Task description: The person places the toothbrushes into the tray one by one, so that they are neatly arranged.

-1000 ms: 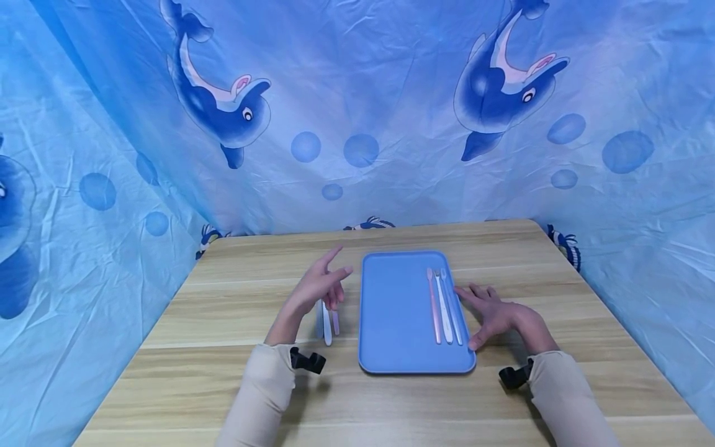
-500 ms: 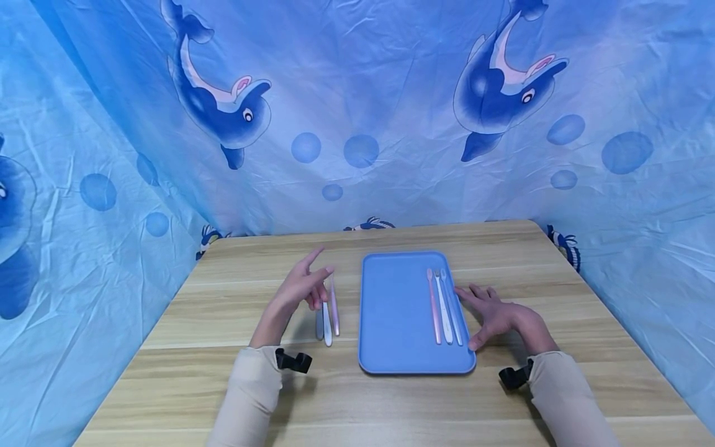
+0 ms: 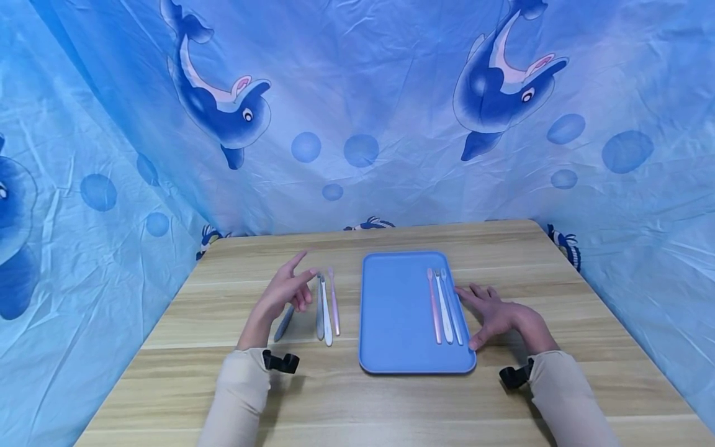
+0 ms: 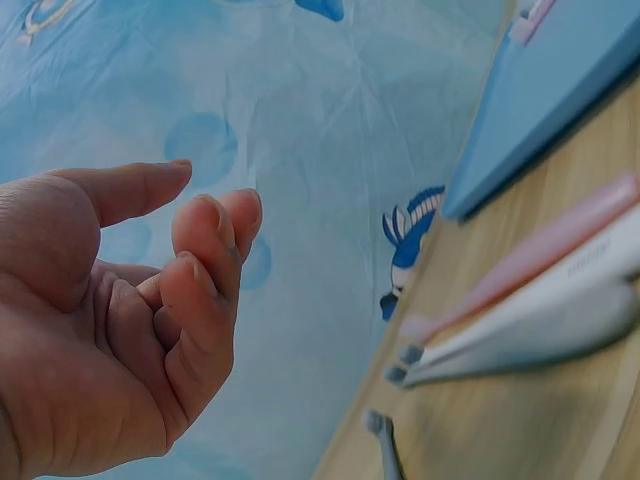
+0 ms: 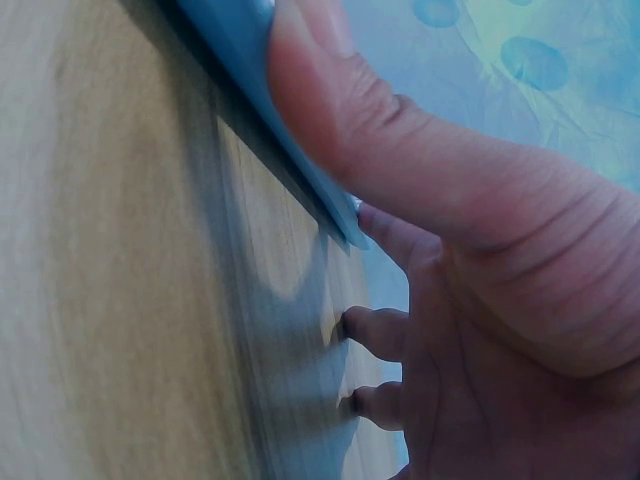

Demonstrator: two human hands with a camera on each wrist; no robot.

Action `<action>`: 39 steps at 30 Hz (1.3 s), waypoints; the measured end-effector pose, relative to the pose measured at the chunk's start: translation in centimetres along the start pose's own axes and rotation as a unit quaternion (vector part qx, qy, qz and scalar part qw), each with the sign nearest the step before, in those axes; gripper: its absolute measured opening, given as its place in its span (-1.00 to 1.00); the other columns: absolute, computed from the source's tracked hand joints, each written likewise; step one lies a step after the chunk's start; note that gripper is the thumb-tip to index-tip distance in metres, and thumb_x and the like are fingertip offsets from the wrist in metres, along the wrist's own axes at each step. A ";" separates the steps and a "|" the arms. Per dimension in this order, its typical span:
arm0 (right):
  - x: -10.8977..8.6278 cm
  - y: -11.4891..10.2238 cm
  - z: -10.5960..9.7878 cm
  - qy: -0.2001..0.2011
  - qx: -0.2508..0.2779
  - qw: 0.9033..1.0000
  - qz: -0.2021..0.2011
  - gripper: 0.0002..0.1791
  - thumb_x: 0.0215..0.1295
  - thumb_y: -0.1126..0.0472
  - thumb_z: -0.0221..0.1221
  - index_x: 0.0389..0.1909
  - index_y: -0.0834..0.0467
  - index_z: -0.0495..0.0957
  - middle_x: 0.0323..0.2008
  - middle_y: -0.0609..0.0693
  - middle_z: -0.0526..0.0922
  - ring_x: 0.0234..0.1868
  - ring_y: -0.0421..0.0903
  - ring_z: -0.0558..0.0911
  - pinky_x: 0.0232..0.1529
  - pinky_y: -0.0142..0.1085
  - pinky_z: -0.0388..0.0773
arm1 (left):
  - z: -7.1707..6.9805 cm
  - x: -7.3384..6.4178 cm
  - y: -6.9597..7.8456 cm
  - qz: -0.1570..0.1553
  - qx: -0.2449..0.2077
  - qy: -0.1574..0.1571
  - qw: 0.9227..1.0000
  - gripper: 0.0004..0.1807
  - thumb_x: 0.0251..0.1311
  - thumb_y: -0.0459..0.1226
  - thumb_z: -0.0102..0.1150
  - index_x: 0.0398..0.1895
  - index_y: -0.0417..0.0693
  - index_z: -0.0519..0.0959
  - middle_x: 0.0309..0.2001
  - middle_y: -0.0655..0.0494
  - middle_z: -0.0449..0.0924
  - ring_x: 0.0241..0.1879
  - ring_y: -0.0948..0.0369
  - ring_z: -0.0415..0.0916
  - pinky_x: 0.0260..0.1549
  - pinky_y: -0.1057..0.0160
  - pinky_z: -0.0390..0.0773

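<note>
My left hand (image 3: 282, 292) hovers over the left part of the table, empty, its index finger extended and the other fingers loosely bent. Below it lies a dark grey toothbrush (image 3: 283, 324), partly hidden by the hand. Just right of that, a grey toothbrush (image 3: 319, 316), a white toothbrush (image 3: 327, 320) and a pink toothbrush (image 3: 334, 304) lie close together. With spread fingers, my right hand (image 3: 494, 313) touches the right edge of a blue tray (image 3: 391, 310); the thumb rests on its rim in the right wrist view. On the tray lie pink (image 3: 434, 310), white (image 3: 444, 310) and blue (image 3: 454, 310) toothbrushes.
The wooden table (image 3: 413, 410) reaches back to a blue curtain (image 3: 357, 93) printed with dolphins and bubbles. More curtain hangs along both sides. Each wrist wears a black camera mount, one of them on the left sleeve (image 3: 234, 385).
My left hand has moved left, away from the tray, uncovering the grey, white and pink toothbrushes and part of the dark grey one. The right hand and tray have stayed put.
</note>
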State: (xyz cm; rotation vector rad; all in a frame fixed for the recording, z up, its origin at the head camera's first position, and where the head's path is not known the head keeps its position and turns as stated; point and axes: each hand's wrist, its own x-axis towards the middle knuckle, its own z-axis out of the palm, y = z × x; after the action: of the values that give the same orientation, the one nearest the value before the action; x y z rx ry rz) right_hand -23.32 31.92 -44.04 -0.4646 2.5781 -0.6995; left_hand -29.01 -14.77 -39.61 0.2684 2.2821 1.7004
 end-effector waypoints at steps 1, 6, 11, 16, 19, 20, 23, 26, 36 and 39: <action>0.0 0.0 0.0 0.000 0.000 1.000 0.000 0.50 -0.22 -0.32 0.53 0.60 0.14 -0.19 0.52 0.53 -0.29 0.42 0.73 -0.29 0.15 0.74 -0.16 | -0.2 0.0 -0.2 -0.004 0.001 0.003 1.000 -0.15 0.49 -0.05 0.01 0.65 0.18 -0.23 -0.76 0.16 0.53 -0.83 0.28 0.45 -0.79 0.33 0.52; 0.0 0.0 -0.1 0.001 0.002 1.000 -0.003 0.50 -0.22 -0.33 0.53 0.60 0.15 -0.19 0.52 0.53 -0.29 0.43 0.73 -0.29 0.16 0.74 -0.16 | -1.4 -0.1 -1.2 -0.020 0.005 0.013 1.000 -0.14 0.49 -0.04 0.00 0.65 0.16 -0.25 -0.76 0.17 0.53 -0.83 0.28 0.45 -0.77 0.33 0.54; -0.1 -0.1 -0.1 0.002 0.002 1.000 -0.006 0.50 -0.23 -0.34 0.52 0.60 0.15 -0.18 0.52 0.53 -0.29 0.43 0.73 -0.29 0.16 0.74 -0.16 | -2.3 -0.3 -2.0 -0.038 -0.001 0.013 0.999 -0.15 0.51 -0.06 -0.02 0.65 0.14 -0.28 -0.74 0.16 0.55 -0.82 0.29 0.46 -0.75 0.33 0.56; -0.1 -0.1 -0.1 0.002 0.000 1.000 -0.007 0.50 -0.22 -0.34 0.52 0.60 0.16 -0.18 0.52 0.54 -0.28 0.42 0.74 -0.28 0.16 0.74 -0.15 | -3.2 -0.3 -3.0 -0.042 0.005 0.016 0.999 -0.14 0.50 -0.05 -0.01 0.65 0.11 -0.26 -0.73 0.16 0.54 -0.81 0.30 0.46 -0.75 0.35 0.55; -0.1 0.0 -0.1 0.002 -0.001 1.000 -0.006 0.50 -0.22 -0.34 0.52 0.60 0.16 -0.18 0.52 0.54 -0.28 0.42 0.74 -0.28 0.16 0.74 -0.15 | -3.6 -0.3 -3.5 -0.047 0.007 0.016 0.999 -0.14 0.50 -0.05 -0.02 0.65 0.09 -0.27 -0.73 0.16 0.54 -0.80 0.31 0.46 -0.76 0.36 0.54; -0.1 0.0 -0.1 0.002 -0.001 1.000 -0.006 0.50 -0.22 -0.34 0.52 0.60 0.16 -0.18 0.52 0.54 -0.28 0.42 0.73 -0.28 0.16 0.74 -0.15 | -3.7 -0.3 -3.7 -0.050 0.009 0.015 0.999 -0.14 0.50 -0.05 -0.02 0.65 0.08 -0.28 -0.73 0.16 0.54 -0.80 0.31 0.46 -0.76 0.36 0.54; -0.1 0.0 -0.1 0.002 -0.001 1.000 -0.006 0.50 -0.23 -0.34 0.52 0.60 0.16 -0.18 0.52 0.54 -0.28 0.42 0.73 -0.28 0.16 0.74 -0.14 | -4.0 -0.4 -4.2 -0.057 0.014 0.011 0.998 -0.12 0.50 -0.03 -0.02 0.65 0.05 -0.28 -0.72 0.16 0.55 -0.79 0.31 0.46 -0.76 0.36 0.54; 0.0 0.0 -0.1 0.002 -0.001 1.000 -0.007 0.51 -0.23 -0.35 0.52 0.60 0.15 -0.18 0.52 0.54 -0.28 0.42 0.73 -0.28 0.16 0.74 -0.14 | -4.3 -0.4 -4.8 -0.065 0.021 0.007 0.998 -0.10 0.49 0.00 0.00 0.65 0.03 -0.28 -0.72 0.17 0.54 -0.79 0.31 0.46 -0.75 0.36 0.53; 0.0 0.0 -0.1 0.002 -0.002 1.000 -0.005 0.50 -0.23 -0.34 0.52 0.60 0.14 -0.18 0.52 0.53 -0.28 0.42 0.73 -0.29 0.15 0.75 -0.16 | -5.3 -0.1 -6.6 -0.098 0.047 -0.002 0.994 -0.15 0.52 -0.01 -0.08 0.64 -0.02 -0.28 -0.72 0.17 0.53 -0.78 0.32 0.41 -0.74 0.38 0.51; 0.0 0.0 -0.1 0.002 -0.002 1.000 -0.005 0.50 -0.23 -0.34 0.52 0.60 0.14 -0.18 0.53 0.53 -0.28 0.42 0.73 -0.28 0.14 0.75 -0.16 | -5.4 -0.1 -7.0 -0.107 0.050 0.000 0.993 -0.15 0.52 0.00 -0.08 0.64 0.01 -0.27 -0.73 0.16 0.53 -0.78 0.31 0.40 -0.74 0.37 0.49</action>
State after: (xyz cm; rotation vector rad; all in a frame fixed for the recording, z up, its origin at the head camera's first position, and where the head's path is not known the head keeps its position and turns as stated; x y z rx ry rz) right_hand -23.35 32.02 -43.97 -0.4772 2.5828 -0.7000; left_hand -30.64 -21.73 -44.81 0.0414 2.3064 1.4828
